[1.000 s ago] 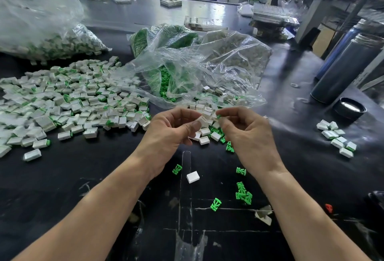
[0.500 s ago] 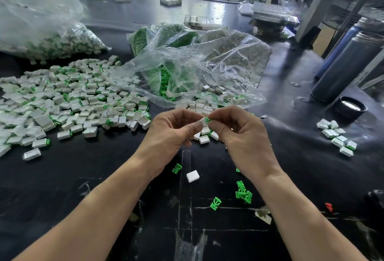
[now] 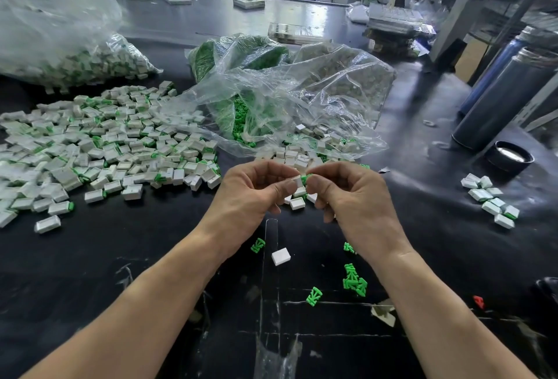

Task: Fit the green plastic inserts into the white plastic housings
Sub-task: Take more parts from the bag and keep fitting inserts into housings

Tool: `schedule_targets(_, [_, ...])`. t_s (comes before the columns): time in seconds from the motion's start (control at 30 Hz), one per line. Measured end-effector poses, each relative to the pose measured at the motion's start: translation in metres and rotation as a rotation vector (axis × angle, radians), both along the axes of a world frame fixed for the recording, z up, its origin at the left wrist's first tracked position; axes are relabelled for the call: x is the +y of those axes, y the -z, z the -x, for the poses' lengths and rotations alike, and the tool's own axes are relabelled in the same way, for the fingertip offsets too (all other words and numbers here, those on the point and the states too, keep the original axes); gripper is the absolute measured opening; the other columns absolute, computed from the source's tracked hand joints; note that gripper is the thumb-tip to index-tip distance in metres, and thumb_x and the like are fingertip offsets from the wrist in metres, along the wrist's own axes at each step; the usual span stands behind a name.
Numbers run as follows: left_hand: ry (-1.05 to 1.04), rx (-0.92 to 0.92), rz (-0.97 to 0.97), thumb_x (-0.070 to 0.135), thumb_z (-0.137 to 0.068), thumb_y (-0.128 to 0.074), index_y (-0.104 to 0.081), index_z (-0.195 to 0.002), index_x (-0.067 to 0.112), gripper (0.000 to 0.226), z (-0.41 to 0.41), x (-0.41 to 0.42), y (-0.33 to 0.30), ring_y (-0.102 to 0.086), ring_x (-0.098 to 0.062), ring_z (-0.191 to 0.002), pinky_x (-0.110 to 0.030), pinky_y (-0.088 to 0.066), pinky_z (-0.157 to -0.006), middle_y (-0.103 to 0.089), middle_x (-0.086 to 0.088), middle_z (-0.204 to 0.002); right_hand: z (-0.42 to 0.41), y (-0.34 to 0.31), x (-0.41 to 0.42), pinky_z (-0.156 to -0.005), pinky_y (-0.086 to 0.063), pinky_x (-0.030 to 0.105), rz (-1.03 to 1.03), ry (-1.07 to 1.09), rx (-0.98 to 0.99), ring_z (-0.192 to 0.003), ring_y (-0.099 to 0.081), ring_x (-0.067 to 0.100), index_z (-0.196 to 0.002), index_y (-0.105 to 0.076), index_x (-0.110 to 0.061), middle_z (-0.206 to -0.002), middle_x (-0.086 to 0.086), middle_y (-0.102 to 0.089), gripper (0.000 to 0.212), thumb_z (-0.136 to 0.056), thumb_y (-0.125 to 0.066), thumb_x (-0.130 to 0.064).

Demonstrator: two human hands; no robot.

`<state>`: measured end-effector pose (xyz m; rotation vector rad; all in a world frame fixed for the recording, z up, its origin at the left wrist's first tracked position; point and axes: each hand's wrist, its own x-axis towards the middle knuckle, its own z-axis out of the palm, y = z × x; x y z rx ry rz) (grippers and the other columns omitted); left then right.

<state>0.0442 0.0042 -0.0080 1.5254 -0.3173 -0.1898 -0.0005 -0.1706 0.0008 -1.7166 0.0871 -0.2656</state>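
A: Head view: a white housing (image 3: 296, 181) is pinched in the grip of the left hand (image 3: 252, 194); a green insert (image 3: 305, 178) is pinched by the right hand (image 3: 354, 197) and met against its open end, above the black desk (image 3: 145, 258).

B: So the fitting step is judged to be in hand; a straight push until the insert is seated is called for next.

A: Finished pieces are heaped on the left (image 3: 105, 149); loose inserts (image 3: 353, 280) are scattered near the right wrist; clear bags (image 3: 287, 97) of parts are seen behind, and shelving is seen beyond.
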Motion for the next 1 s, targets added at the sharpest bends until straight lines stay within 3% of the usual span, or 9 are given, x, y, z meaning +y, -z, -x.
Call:
schedule_targets(0.23, [-0.039,-0.046,-0.052,0.016,-0.089,-0.078,-0.077,-0.095,0.017,0.007,0.0020,0.0005,0.0001,-0.062,-0.002,-0.068,-0.022,-0.051,-0.061,-0.075,0.004,-0.083,-0.0002,0.0028,0.0038,-0.051,-0.045,0.018,0.098,0.006,-0.035,-0.058,-0.059,0.006,-0.087,-0.073,-0.026,-0.070,-0.006,-0.071,0.014,-0.094,-0.076,-0.014])
schedule_targets(0.4, [-0.042,-0.041,-0.024,0.013,-0.090,-0.077,-0.076,-0.096,0.012,0.007,0.0017,-0.0008,-0.0026,-0.061,0.001,-0.063,-0.018,-0.050,-0.059,-0.072,0.008,-0.075,0.0032,0.0014,0.0056,-0.045,-0.047,0.023,-0.076,-0.012,-0.053,-0.053,-0.059,0.011,-0.092,-0.072,-0.020,-0.072,0.002,-0.072,0.010,-0.097,-0.071,-0.011])
schedule_targets(0.67, [-0.007,0.014,0.057,0.026,-0.078,-0.079,-0.077,-0.098,0.010,0.026,0.0017,0.0011,-0.0035,-0.058,-0.006,-0.064,-0.022,-0.050,-0.058,-0.071,0.005,-0.075,0.0022,0.0013,0.0096,-0.066,-0.060,0.025,-0.108,-0.003,-0.129,-0.066,-0.071,0.015,-0.093,-0.075,-0.016,-0.079,0.006,-0.076,0.012,-0.089,-0.080,-0.006])
schedule_targets(0.77, [-0.006,0.021,0.053,0.018,-0.084,-0.078,-0.077,-0.098,0.009,0.016,0.0009,0.0002,-0.0026,-0.057,-0.008,-0.064,-0.022,-0.050,-0.058,-0.071,0.003,-0.076,0.0020,0.0018,0.0085,-0.068,-0.061,0.027,-0.088,-0.016,-0.141,-0.068,-0.072,0.017,-0.094,-0.076,-0.018,-0.082,0.006,-0.076,0.009,-0.091,-0.078,-0.010])
schedule_targets(1.0, [-0.019,0.017,0.024,0.009,-0.089,-0.075,-0.076,-0.097,0.009,0.008,0.0006,-0.0007,-0.0010,-0.057,-0.006,-0.064,-0.023,-0.050,-0.058,-0.069,0.005,-0.074,-0.0009,0.0052,0.0073,-0.071,-0.061,0.030,-0.052,0.012,-0.142,-0.071,-0.072,0.018,-0.098,-0.075,-0.030,-0.084,0.003,-0.076,0.025,-0.090,-0.076,-0.006])
